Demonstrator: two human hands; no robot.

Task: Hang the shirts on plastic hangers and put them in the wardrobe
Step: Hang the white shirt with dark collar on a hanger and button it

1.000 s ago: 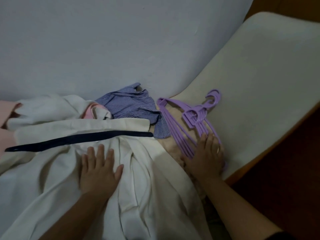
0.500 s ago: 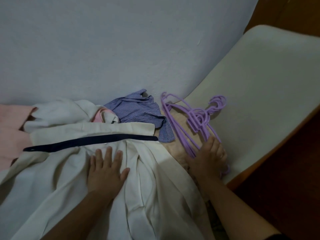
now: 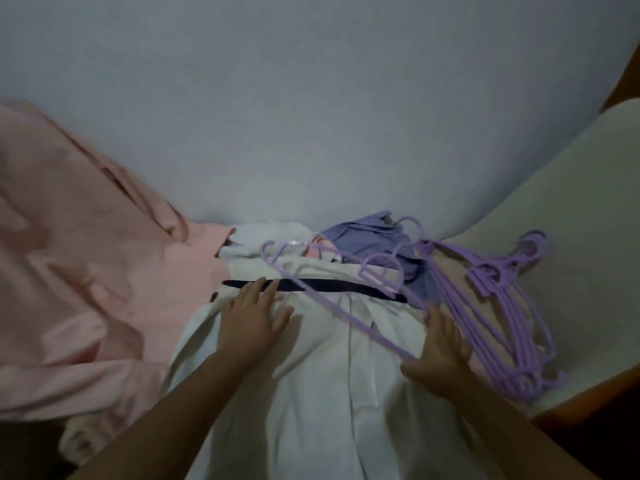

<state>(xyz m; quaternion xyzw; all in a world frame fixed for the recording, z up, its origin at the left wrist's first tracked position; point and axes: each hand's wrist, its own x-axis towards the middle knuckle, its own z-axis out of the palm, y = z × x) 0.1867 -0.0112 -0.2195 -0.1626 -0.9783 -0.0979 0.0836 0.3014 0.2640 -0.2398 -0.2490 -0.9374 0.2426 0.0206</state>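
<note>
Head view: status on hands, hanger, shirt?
Left hand flat on white shirt. Right hand holds one purple hanger laid across it. Spare hangers stacked right. Nothing hung yet.

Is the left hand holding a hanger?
No, the left hand lies flat and open on the white shirt; the hanger over the shirt is held by the right hand.

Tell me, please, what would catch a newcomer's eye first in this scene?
Probably the purple hanger lying across the white shirt in the middle, its end held by the right hand while the left hand presses the cloth flat. A stack of hangers lies to the right, and a pink shirt spreads on the left.
</note>
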